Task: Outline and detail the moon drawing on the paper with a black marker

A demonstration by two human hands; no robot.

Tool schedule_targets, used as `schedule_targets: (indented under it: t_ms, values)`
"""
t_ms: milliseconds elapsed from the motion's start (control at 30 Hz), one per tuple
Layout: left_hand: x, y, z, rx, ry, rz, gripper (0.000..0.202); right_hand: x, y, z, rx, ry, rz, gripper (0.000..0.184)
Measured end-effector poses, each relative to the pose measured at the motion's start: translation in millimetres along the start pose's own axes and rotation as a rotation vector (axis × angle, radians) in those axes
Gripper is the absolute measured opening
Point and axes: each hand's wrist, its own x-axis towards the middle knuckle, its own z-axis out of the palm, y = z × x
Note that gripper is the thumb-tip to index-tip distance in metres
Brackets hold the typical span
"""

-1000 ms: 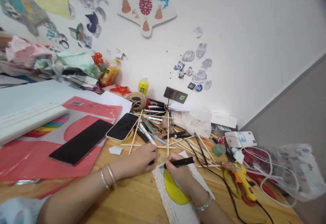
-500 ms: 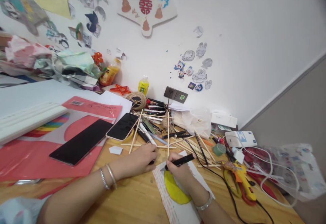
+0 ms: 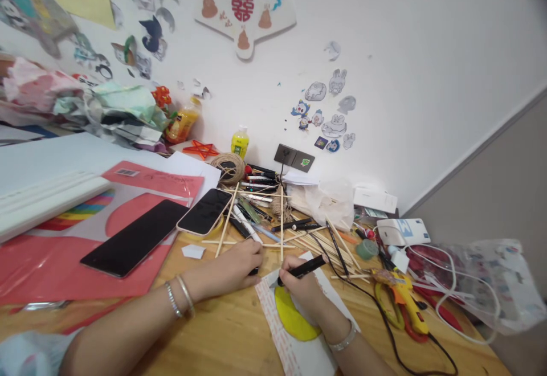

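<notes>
My right hand (image 3: 301,289) grips a black marker (image 3: 304,268), tip down on a white sheet (image 3: 299,353) that carries a yellow round shape (image 3: 290,319). My left hand (image 3: 239,265) rests curled at the sheet's upper left corner, fingers closed over a small dark object I cannot make out. Both wrists wear bracelets. The sheet lies on the wooden table (image 3: 231,336) directly in front of me.
Loose wooden sticks (image 3: 316,245), pens and a twine roll (image 3: 228,166) clutter the table beyond my hands. Two dark phones (image 3: 134,245) (image 3: 205,211) lie on red paper (image 3: 51,273) at left. A yellow glue gun (image 3: 408,302), cables and a plastic bag (image 3: 491,285) sit at right.
The marker in my right hand has tilted slightly and its tip has shifted a little on the sheet. My left hand has stayed put.
</notes>
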Motion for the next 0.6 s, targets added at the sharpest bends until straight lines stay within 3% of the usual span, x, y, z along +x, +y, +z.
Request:
schedule_targets:
  t_ms: [367, 600]
  values:
    - [0.0, 1.8, -2.7, -0.033, -0.001, -0.002, 0.017, 0.0, 1.9, 0.5, 0.073, -0.029, -0.007, 0.018]
    - [1.1, 2.2, -2.3, 0.033, -0.038, -0.031, 0.011, -2.2, -5.8, 1.4, -0.042, -0.015, -0.06, 0.018]
